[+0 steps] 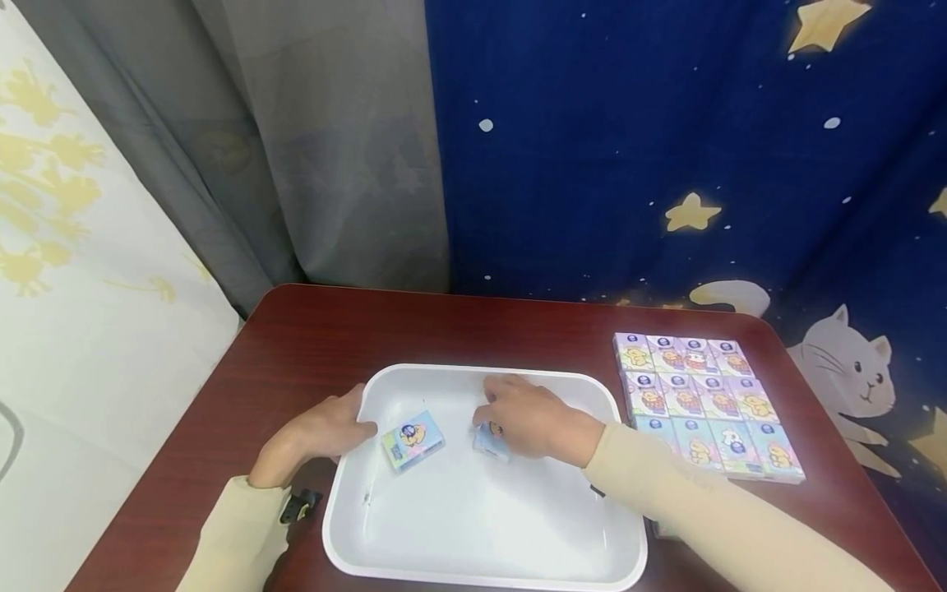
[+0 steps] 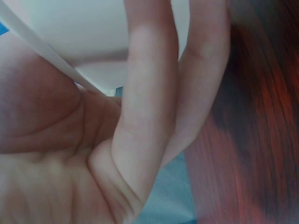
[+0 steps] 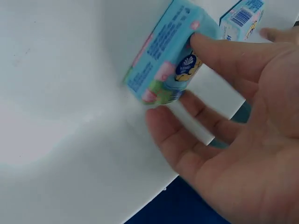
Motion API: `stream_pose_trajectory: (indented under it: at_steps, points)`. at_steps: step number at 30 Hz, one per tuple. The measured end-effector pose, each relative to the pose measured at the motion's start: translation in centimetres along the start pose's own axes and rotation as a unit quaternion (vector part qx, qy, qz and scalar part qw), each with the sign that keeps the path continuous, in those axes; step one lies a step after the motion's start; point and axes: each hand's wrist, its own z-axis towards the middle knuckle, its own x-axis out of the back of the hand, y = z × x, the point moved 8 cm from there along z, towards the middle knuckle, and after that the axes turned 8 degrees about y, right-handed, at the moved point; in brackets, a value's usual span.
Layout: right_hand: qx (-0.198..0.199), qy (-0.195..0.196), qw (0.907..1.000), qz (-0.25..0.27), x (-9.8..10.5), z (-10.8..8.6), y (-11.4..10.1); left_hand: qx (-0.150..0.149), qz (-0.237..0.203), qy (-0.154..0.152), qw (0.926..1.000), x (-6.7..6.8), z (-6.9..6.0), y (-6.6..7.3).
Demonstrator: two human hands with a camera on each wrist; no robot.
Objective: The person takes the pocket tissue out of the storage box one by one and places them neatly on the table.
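A white tray (image 1: 481, 534) lies on the table in the head view. My left hand (image 1: 325, 427) grips its left rim, thumb over the inside and fingers outside; the left wrist view shows fingers (image 2: 149, 84) beside the tray wall. Inside the tray, my right hand (image 1: 528, 415) pinches a small light-blue tissue pack (image 3: 166, 56) with a cartoon chick on it. In the right wrist view the thumb is on one face and the fingertips are at the opposite side. A second blue pack (image 1: 413, 440) rests flat in the tray, left of the right hand.
Several rows of similar packs (image 1: 699, 403), purple and blue, lie side by side right of the tray, partly hidden by the right sleeve (image 1: 688, 485). The dark red table (image 1: 333, 329) ends before a grey curtain and a blue starry one.
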Motion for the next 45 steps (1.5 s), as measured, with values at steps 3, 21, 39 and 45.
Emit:
stream_pose_trajectory:
  at_steps: [3,21,39,45]
  points:
    - [-0.024,-0.001,0.9997,-0.002,-0.1,-0.1,0.4,0.002,0.003,0.000,1.0000,0.0,0.0,0.0]
    - [-0.086,-0.020,0.9931,0.077,0.1,-2.2,2.3,0.001,0.006,0.000,1.0000,0.1,0.0,-0.1]
    - [0.002,0.029,0.9765,0.213,4.6,-5.5,3.1,-0.001,0.005,0.000,1.0000,0.0,0.0,-0.2]
    - [-0.046,0.050,0.9496,0.306,5.5,-8.2,6.0,-0.006,0.001,-0.002,1.0000,0.0,0.0,0.0]
